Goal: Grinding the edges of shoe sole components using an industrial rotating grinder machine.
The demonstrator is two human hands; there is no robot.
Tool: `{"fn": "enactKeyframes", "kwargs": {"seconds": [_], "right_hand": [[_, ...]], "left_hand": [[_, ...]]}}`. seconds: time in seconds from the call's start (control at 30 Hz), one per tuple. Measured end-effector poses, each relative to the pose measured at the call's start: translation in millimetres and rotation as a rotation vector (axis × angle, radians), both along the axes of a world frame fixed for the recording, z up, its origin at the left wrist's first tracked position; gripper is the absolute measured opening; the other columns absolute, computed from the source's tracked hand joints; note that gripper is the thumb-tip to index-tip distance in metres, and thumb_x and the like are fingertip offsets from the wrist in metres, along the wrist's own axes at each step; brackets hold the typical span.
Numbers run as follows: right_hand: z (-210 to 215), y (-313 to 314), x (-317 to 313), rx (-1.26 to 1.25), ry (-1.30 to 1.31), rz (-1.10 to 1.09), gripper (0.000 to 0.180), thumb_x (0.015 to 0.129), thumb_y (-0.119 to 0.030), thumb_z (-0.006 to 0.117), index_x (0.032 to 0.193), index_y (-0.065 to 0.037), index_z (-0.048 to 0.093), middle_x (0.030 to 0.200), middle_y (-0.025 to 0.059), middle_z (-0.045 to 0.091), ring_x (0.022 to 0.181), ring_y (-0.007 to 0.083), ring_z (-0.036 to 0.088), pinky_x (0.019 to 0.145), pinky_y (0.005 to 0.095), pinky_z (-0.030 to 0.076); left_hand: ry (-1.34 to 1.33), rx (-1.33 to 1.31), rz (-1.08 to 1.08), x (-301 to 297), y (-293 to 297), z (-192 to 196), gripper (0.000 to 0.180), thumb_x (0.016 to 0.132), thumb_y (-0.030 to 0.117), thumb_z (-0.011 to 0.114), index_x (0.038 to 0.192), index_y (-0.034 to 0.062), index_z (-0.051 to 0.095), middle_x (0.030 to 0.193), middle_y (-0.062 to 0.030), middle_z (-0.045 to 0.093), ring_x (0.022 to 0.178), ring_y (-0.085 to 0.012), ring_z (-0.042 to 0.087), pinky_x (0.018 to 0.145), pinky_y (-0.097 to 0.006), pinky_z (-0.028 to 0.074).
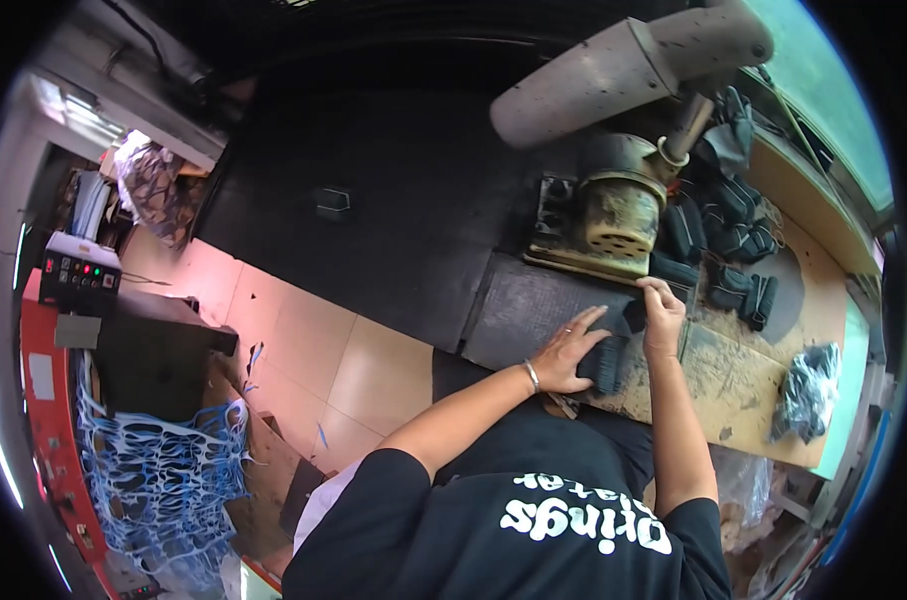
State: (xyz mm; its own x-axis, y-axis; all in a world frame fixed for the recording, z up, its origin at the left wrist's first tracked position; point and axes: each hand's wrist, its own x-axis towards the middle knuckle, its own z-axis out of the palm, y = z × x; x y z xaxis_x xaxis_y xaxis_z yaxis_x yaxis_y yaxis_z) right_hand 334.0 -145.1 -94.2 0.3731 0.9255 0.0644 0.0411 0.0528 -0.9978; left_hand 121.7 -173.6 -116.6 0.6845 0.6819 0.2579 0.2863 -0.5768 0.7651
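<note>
My left hand lies on the dark board with its fingers spread, a ring and a bracelet showing. Its fingertips and thumb touch the near-left side of a black ribbed piece, whose kind I cannot make out. My right hand is closed in a pinch just right of that piece, by the front edge of the machine's base. What the pinch holds, if anything, is hidden. Beyond both hands stands a yellowish, stained machine with a round, perforated housing.
A thick grey duct hangs over the bench. Several black padded pieces lie right of the machine, and a clear plastic bag with dark contents sits at the right corner. At left are blue netting-like scraps and a control box.
</note>
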Motion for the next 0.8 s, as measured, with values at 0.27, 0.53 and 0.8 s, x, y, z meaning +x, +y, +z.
{"fn": "enactKeyframes", "kwargs": {"seconds": [0.27, 0.53, 0.8], "right_hand": [[9.2, 17.7, -38.3, -0.129, -0.646, 0.045, 0.041, 0.083, -0.032, 0.077, 0.066, 0.003, 0.064, 0.070, 0.0186, 0.062, 0.059, 0.0340, 0.058, 0.057, 0.0428, 0.045], [-0.1, 11.1, -8.0, -0.040, -0.633, 0.553, 0.033, 0.087, -0.029, 0.068, 0.074, 0.001, 0.069, 0.081, 0.0162, 0.068, 0.077, 0.0364, 0.062, 0.075, 0.0442, 0.050], [-5.7, -6.8, 6.5, -0.115, -0.268, 0.640, 0.051, 0.087, -0.017, 0.059, 0.134, -0.002, 0.046, 0.102, 0.0182, 0.068, 0.098, 0.0291, 0.067, 0.090, 0.0389, 0.050]], "left_hand": [[0.052, 0.066, 0.091, -20.4, -2.8, -0.4, 0.084, 0.056, 0.024, 0.087, 0.131, 0.0086, 0.054, 0.156, -0.0238, 0.021, 0.145, -0.0440, 0.022, 0.119, -0.050, 0.026], [0.071, -0.027, 0.079, -12.1, 6.6, 3.8, 0.088, 0.057, 0.023, 0.087, 0.135, 0.0042, 0.050, 0.154, -0.0248, 0.024, 0.143, -0.0447, 0.025, 0.117, -0.050, 0.027], [0.104, -0.044, 0.027, -6.8, 20.1, 4.1, 0.087, 0.060, 0.019, 0.084, 0.136, 0.0008, 0.045, 0.137, -0.0222, 0.047, 0.134, -0.0413, 0.041, 0.112, -0.046, 0.035]]}}
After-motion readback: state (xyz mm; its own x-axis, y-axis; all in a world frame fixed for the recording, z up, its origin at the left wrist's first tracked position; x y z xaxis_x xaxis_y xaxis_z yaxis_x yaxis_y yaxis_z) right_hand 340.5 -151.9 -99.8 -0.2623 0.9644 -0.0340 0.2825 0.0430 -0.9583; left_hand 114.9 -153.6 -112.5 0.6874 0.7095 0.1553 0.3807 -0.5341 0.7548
